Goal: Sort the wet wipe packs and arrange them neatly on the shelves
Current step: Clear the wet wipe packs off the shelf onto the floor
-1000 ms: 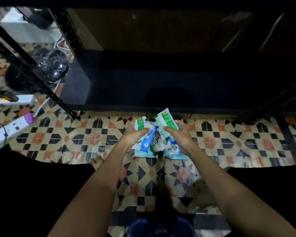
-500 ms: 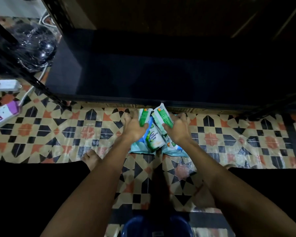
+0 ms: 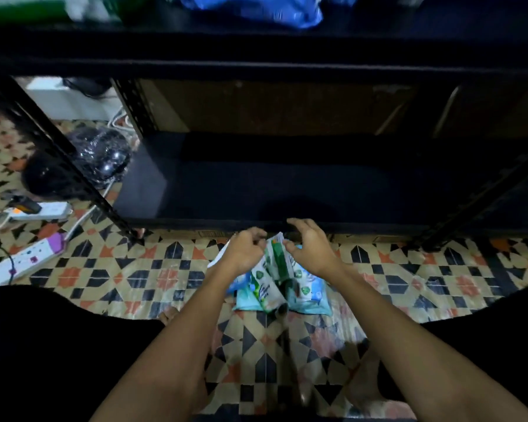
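Several wet wipe packs (image 3: 273,280), white and green over pale blue ones, lie in a loose pile on the patterned floor just in front of the black shelf unit's bottom shelf (image 3: 287,190). My left hand (image 3: 244,251) is over the pile's left side with its fingers curled, and a white and blue pack edge (image 3: 220,254) shows beneath it. My right hand (image 3: 313,249) hovers over the pile's right side with its fingers spread and arched. Its thumb is next to the top of an upright green and white pack (image 3: 276,248).
A black shelf post (image 3: 73,178) slants down on the left. Two white power strips (image 3: 28,258) (image 3: 43,208) with cables and a plastic-wrapped black object (image 3: 101,156) lie left of it. A blue bag (image 3: 256,7) sits on the upper shelf. My dark-clothed knees flank the pile.
My right hand has let go of the green pack and opened its fingers. My head has tilted up, bringing the upper shelf into view. The left hand stays over the pile.
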